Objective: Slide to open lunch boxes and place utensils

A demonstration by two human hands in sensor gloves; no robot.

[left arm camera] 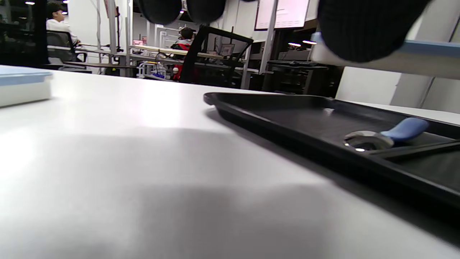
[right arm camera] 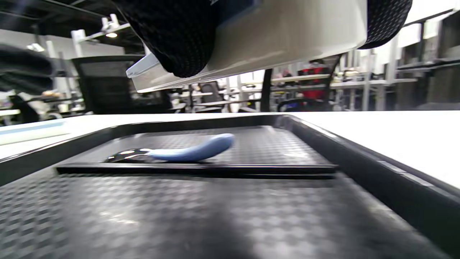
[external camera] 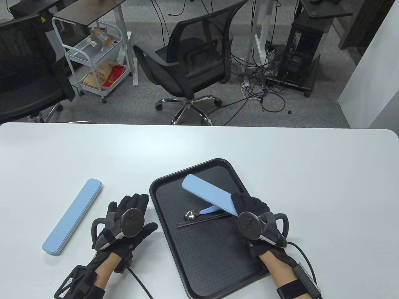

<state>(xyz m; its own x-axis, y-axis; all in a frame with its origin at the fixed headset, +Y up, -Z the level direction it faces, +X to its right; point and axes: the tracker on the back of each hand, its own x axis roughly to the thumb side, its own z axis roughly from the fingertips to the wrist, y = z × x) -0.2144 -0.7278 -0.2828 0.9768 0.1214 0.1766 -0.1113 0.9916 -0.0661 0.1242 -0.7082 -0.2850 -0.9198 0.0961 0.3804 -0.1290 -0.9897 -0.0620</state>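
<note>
The right hand grips one end of a blue lunch box held off the black tray; its long axis slants up and away to the left of that hand, the far end raised over the tray; the right wrist view shows fingers wrapped around its pale underside. Just left of the right hand, on the tray, lie one blue-handled spoon, bowl toward the left hand, and a pair of black chopsticks alongside it. The left hand rests open, palm down, on the white table beside the tray's left rim; a second blue lunch box lies closed to its left, running diagonally; bare table spreads beyond both hands.
</note>
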